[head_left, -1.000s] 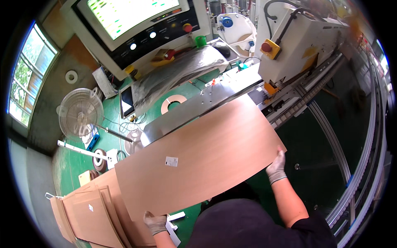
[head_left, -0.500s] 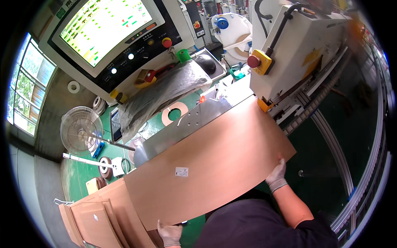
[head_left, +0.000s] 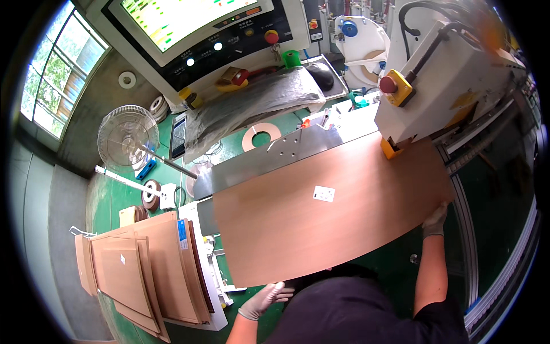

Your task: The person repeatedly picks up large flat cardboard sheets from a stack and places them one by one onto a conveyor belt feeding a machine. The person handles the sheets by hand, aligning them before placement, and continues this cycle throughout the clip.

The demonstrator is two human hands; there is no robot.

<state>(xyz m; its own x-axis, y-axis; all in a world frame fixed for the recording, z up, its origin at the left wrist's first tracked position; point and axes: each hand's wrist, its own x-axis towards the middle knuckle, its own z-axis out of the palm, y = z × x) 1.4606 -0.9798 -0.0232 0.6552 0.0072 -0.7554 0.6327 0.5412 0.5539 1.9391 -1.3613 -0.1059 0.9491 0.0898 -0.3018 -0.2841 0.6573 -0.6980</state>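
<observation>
A large brown flat panel with a small white label spans the middle of the view, its far edge along a grey metal ledge. At the panel's right near corner, my gloved right hand is closed on the edge, part of its fingers hidden. Below the front edge is my gloved left hand, its fingers stretched out and apart, the thumb tip at the edge. Above the panel's far right part stands a light grey machine head with an orange guard.
Brown panels lie stacked on a white-edged support at the left. A fan stands behind them. A control console with a screen is at the back; a red stop button sits on the machine. Metal rails run down the right.
The panel has swung and shifted right relative to the stack, its right end moving under the machine head. My left hand has left its grip on the near left corner and moved right along the front edge.
</observation>
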